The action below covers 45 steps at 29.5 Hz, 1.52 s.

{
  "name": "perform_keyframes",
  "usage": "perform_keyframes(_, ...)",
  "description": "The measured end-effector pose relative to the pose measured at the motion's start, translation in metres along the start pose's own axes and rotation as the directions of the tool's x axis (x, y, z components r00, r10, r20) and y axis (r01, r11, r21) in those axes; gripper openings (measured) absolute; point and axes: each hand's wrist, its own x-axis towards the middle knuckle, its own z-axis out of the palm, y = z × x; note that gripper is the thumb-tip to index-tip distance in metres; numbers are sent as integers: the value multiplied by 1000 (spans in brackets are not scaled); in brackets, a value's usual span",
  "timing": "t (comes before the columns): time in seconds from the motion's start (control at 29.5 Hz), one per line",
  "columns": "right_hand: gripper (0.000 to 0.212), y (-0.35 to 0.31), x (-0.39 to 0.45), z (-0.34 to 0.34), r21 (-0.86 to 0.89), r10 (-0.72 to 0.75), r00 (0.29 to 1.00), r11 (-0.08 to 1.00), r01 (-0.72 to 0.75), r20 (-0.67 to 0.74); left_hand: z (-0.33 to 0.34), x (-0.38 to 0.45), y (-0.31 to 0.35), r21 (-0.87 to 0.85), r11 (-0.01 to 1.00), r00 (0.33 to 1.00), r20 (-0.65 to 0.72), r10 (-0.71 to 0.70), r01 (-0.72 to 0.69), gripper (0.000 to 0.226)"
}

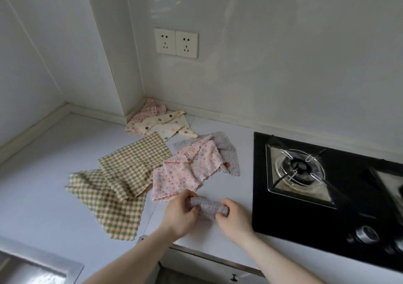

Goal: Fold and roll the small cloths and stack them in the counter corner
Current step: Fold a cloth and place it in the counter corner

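Head view: left hand and right hand grip grey roll by its ends at lower centre. Risk: slackened grip lets it unroll before reaching the corner.

Sink cut off bottom-left; hob cut off right

Over at the right of the frame sits a black gas hob, its front burner ringed by a metal pan support, and a round control knob shows near the lower right. Up on the pale back wall, centre top, a pair of white sockets sit side by side. Down in the lower left corner, a steel sink edge peeks in. At bottom centre, below the desk edge, there's a small dark drawer knob.
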Motion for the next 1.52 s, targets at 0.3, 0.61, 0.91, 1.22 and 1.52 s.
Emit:
perform_keyframes(0.3, 7, -83, -122, -144, 334, -12, 990, 942, -36, 142, -92, -83, 140, -463, 886, 999, 41, 20, 2, 23)
perform_keyframes(0.61, 11, -86, -217, -235, 504, 135, 981, 862, -47, -141, -75, -96, 253, -439, 897, 937, 286, 200, -57, 20)
perform_keyframes(0.91, 16, -10, -299, -316, 568, 316, 887, 820, -77, -336, 25, -105, 370, -329, 887, 734, 504, 455, -324, 17)
perform_keyframes(1.22, 11, 126, -361, -421, 601, 421, 776, 796, -68, -471, 185, -141, 490, -277, 849, 610, 599, 518, -449, 8)
perform_keyframes(1.52, 8, 262, -411, -531, 620, 446, 768, 780, -83, -459, 339, -181, 575, -207, 849, 620, 603, 502, -486, 6)
